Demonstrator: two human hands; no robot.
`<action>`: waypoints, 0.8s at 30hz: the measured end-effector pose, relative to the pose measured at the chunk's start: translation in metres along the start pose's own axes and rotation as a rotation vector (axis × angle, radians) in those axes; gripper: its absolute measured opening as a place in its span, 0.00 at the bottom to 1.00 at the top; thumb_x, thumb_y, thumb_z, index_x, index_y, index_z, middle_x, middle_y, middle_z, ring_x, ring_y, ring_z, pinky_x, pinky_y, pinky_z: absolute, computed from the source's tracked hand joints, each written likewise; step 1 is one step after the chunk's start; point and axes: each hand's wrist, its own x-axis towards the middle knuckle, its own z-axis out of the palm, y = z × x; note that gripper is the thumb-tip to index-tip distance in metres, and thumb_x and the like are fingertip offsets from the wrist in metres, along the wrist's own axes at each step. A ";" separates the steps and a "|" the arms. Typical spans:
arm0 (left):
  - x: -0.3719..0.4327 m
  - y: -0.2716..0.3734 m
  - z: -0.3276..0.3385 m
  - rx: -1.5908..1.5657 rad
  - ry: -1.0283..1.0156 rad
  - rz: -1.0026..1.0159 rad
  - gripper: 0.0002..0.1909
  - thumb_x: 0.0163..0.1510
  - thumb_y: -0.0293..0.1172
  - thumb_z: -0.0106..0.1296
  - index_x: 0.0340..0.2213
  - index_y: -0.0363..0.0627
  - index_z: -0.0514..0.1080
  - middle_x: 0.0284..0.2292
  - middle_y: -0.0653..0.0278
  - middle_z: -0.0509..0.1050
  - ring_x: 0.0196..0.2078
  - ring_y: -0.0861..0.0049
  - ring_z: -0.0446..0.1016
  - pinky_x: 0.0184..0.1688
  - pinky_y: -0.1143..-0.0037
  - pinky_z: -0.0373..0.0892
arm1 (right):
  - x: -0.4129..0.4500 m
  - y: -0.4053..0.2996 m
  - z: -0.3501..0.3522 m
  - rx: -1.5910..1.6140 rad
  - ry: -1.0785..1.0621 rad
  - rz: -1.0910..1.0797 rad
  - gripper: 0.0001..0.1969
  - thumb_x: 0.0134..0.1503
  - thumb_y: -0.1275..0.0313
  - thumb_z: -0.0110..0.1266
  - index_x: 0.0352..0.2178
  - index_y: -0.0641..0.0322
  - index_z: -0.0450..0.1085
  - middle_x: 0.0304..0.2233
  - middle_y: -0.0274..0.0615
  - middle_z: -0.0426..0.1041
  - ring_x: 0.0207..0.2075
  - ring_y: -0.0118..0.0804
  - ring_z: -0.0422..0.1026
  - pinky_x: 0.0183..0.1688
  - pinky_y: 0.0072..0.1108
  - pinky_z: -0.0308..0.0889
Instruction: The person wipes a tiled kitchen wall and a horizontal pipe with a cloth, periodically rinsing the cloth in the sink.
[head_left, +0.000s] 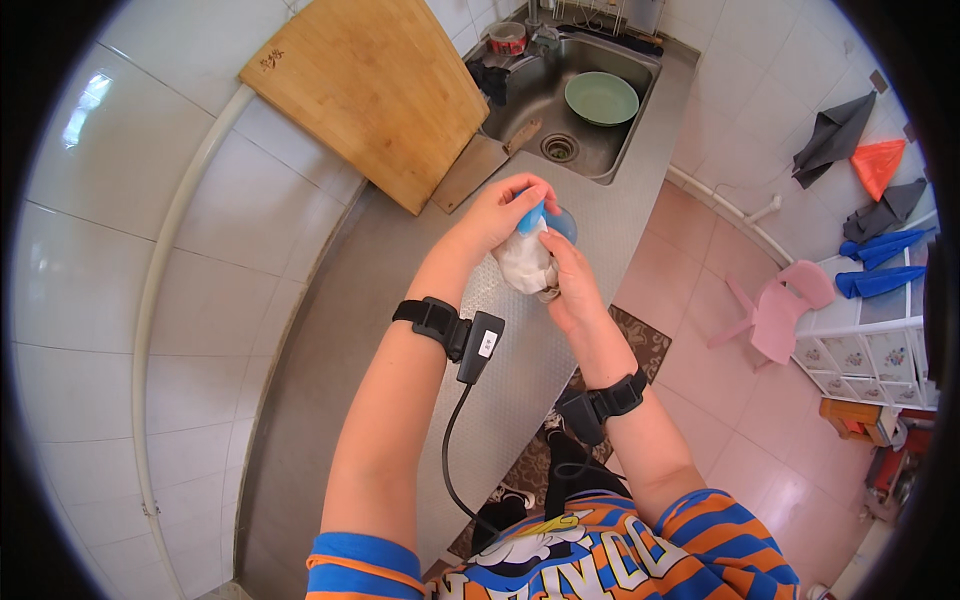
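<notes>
Above the metal counter, my left hand (508, 204) grips a blue plastic item (532, 216), its fingers curled over the top. A rounded, translucent blue part (561, 224) shows just beyond the fingers; whether it belongs to the same item I cannot tell. Bunched against the blue plastic from below is a whitish cloth (525, 264). My right hand (574, 279) holds this cloth from the side, thumb toward the blue item. The hands and cloth hide much of the blue item's shape.
A wooden cutting board (367, 90) leans on the tiled wall, with a cleaver (471, 171) beside it, its handle over the sink (517, 94). In the sink lies a green bowl (602, 98). A pink chair (780, 311) stands on the floor at right.
</notes>
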 end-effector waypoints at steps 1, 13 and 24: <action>0.000 0.000 0.002 -0.016 0.001 -0.015 0.12 0.57 0.40 0.43 0.32 0.45 0.70 0.31 0.67 0.73 0.36 0.83 0.68 0.41 0.80 0.64 | 0.000 -0.001 -0.001 0.000 0.000 -0.001 0.17 0.55 0.64 0.47 0.44 0.61 0.64 0.40 0.35 0.70 0.41 0.29 0.69 0.44 0.20 0.64; -0.029 -0.003 -0.007 0.056 0.461 0.184 0.23 0.58 0.44 0.40 0.51 0.45 0.62 0.46 0.64 0.69 0.50 0.77 0.64 0.52 0.78 0.57 | -0.029 -0.008 0.007 0.050 -0.096 0.003 0.16 0.55 0.67 0.49 0.43 0.64 0.64 0.38 0.35 0.70 0.39 0.27 0.69 0.42 0.19 0.64; -0.309 -0.068 0.055 -0.164 0.619 0.032 0.27 0.60 0.44 0.36 0.55 0.42 0.53 0.54 0.61 0.58 0.56 0.72 0.56 0.57 0.70 0.53 | -0.116 0.096 0.080 -0.199 -0.240 0.137 0.14 0.56 0.66 0.49 0.40 0.62 0.65 0.36 0.35 0.71 0.35 0.25 0.71 0.38 0.17 0.66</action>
